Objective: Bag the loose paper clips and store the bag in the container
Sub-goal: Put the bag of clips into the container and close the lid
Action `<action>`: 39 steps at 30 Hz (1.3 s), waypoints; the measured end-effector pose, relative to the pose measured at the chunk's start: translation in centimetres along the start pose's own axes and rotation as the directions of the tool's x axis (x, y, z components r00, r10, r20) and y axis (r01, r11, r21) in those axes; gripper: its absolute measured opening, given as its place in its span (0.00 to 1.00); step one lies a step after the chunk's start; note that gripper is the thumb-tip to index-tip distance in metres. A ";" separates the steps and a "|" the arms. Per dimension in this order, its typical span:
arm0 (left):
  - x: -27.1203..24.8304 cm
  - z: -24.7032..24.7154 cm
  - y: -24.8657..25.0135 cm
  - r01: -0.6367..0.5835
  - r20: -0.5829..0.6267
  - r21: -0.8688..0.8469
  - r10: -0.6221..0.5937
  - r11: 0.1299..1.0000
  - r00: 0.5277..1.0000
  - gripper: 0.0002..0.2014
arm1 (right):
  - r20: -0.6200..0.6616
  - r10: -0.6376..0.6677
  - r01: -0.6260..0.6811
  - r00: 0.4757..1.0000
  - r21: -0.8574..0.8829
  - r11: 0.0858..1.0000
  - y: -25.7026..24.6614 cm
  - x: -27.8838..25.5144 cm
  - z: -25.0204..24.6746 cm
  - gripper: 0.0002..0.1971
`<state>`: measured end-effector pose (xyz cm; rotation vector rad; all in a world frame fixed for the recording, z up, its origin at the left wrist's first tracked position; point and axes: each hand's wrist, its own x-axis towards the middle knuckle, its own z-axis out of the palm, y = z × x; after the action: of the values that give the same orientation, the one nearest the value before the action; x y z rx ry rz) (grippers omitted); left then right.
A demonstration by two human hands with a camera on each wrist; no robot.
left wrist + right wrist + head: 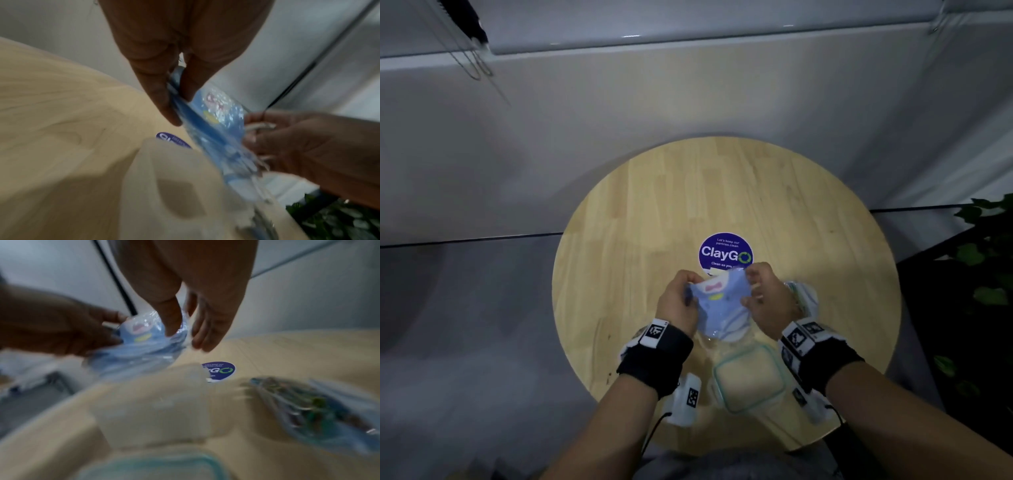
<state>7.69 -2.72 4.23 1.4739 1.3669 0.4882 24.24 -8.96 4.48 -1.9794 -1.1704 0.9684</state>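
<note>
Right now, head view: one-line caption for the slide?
Both hands, left hand and right hand, pinch a blue plastic bag above the round wooden table.

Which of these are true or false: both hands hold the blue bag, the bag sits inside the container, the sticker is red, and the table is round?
1. Both the left hand and right hand hold the blue plastic bag. True.
2. The bag sits inside the clear container. False: it is held above the table.
3. The ClayGo sticker is red. False: it is dark blue.
4. The wooden table is round. True.
</note>
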 end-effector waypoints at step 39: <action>1.7 3.3 -4.1 -0.267 0.309 0.769 0.029 0.581 0.951 0.18 | 0.749 0.012 0.679 0.662 -0.606 0.414 6.6 -6.1 0.7 0.53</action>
<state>8.92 -3.20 -1.15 2.3169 1.2949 -0.3169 24.46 -17.04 0.40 -1.8432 -2.8938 0.9231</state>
